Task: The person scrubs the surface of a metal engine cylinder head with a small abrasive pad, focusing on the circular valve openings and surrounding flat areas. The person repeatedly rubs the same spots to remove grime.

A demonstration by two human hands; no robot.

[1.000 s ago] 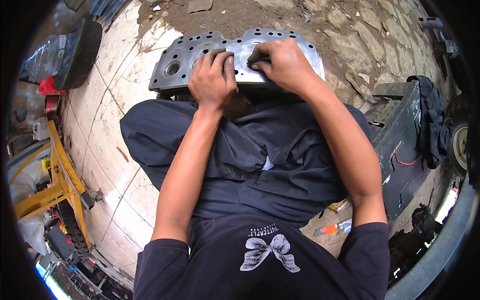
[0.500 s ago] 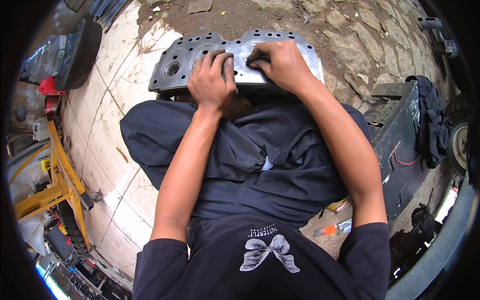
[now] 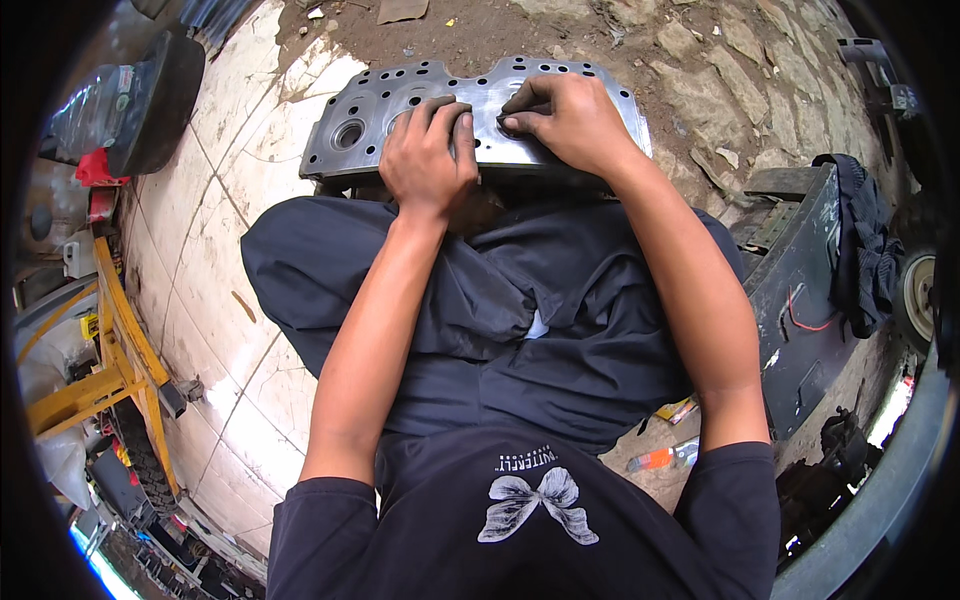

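A grey metal engine cylinder head (image 3: 365,110) with round openings and many bolt holes lies in front of my legs. My left hand (image 3: 428,155) rests over its middle, fingers bent forward across the flat face and a little apart, with nothing visible in them. On the right part of the face my right hand (image 3: 565,120) is closed in a pinch at a round opening. Its thumb and blackened fingertips come together at the rim, and whatever they hold is hidden. A round valve opening (image 3: 348,134) shows uncovered at the left end.
Pale tiles (image 3: 215,250) run along the left, with a yellow metal frame (image 3: 100,380) on them. Rough stones and dirt (image 3: 690,80) lie beyond the head. A dark metal box (image 3: 800,290) with a cloth (image 3: 858,240) stands at the right, near an orange-labelled item (image 3: 655,460).
My right hand has shifted slightly at the opening, its pinch kept. The left hand stays on the cylinder head. Otherwise the view has only moved a little.
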